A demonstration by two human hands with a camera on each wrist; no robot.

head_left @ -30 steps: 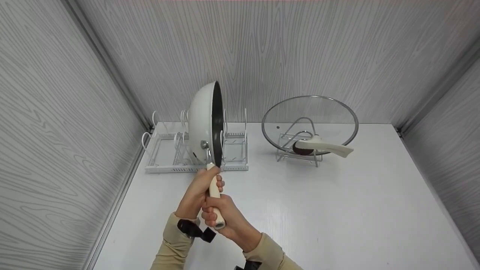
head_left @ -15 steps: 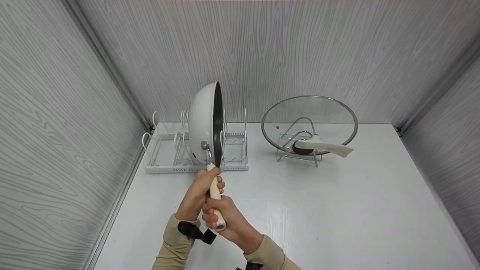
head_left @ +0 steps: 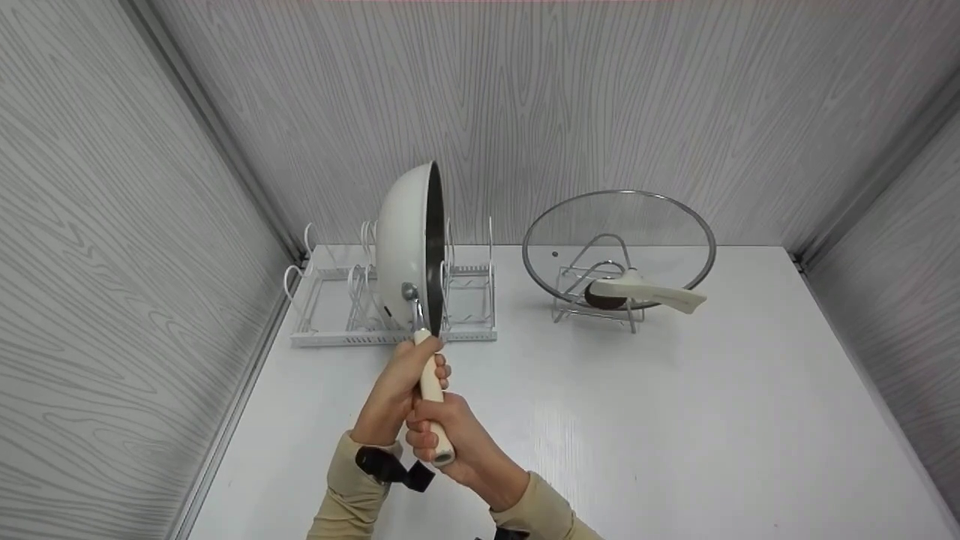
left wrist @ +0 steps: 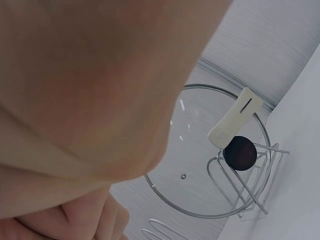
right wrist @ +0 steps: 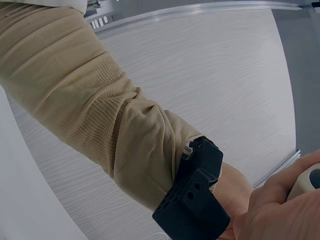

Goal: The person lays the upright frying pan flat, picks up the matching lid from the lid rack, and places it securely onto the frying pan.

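A white frying pan (head_left: pixel 403 232) with a dark inside stands on its edge among the wires of a white rack (head_left: pixel 322 340). Its opening faces right, and its cream handle (head_left: pixel 431 382) points toward the person. Close to the pan, the left hand (head_left: pixel 401 379) grips the handle with the thumb along its top. Just behind it, the right hand (head_left: pixel 454 431) wraps round the handle near its end. In the right wrist view the handle's end (right wrist: pixel 302 182) pokes out of the grip. The left wrist view is mostly filled by the hand itself.
To the right, a glass lid (head_left: pixel 622 217) with a cream and brown knob handle (head_left: pixel 649 291) leans in a small wire stand (head_left: pixel 596 315). Grey wood-grain walls enclose the white table (head_left: pixel 675 420) at the back and both sides.
Both hands and the handle's end have shifted very slightly toward the person. The pan stays on edge in the rack, and both grips hold.
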